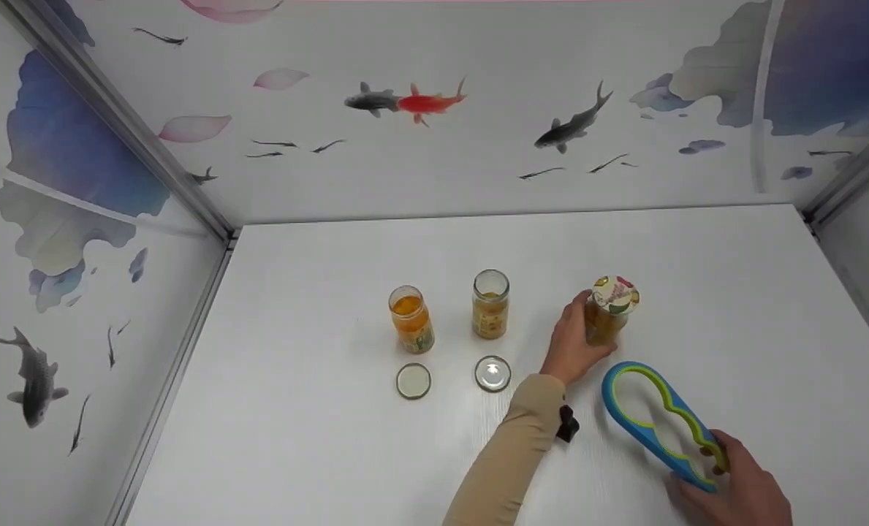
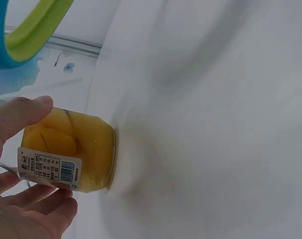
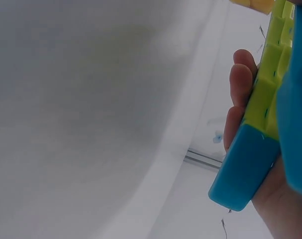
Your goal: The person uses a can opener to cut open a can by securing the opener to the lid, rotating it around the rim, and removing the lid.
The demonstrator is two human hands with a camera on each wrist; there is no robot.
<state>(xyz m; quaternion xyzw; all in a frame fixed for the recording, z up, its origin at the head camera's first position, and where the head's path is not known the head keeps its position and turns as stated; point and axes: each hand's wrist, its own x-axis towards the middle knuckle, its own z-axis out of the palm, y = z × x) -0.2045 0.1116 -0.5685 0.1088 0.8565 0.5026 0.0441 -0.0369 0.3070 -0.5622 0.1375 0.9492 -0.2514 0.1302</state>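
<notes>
A glass jar of yellow fruit (image 2: pixel 91 149) with a patterned lid (image 1: pixel 615 294) stands upright on the table at the right. Around its side curls my left hand (image 1: pixel 573 343), thumb on one side and fingers on the other. A blue and green multi-size jar opener (image 1: pixel 650 436) is gripped near its lower end by my right hand (image 1: pixel 745 486). The opener is held above the table, its large loop pointing towards the jar but apart from it. In the right wrist view, fingers (image 3: pixel 242 84) wrap the opener's green side.
Two lidless jars stand left of my left hand: one with orange contents (image 1: pixel 412 321), one with yellowish contents (image 1: pixel 490 307). In front of them lie two loose lids, a pale one (image 1: pixel 414 381) and a shiny one (image 1: pixel 492 373). Printed walls (image 1: pixel 478 175) border the white table (image 1: pixel 295 424).
</notes>
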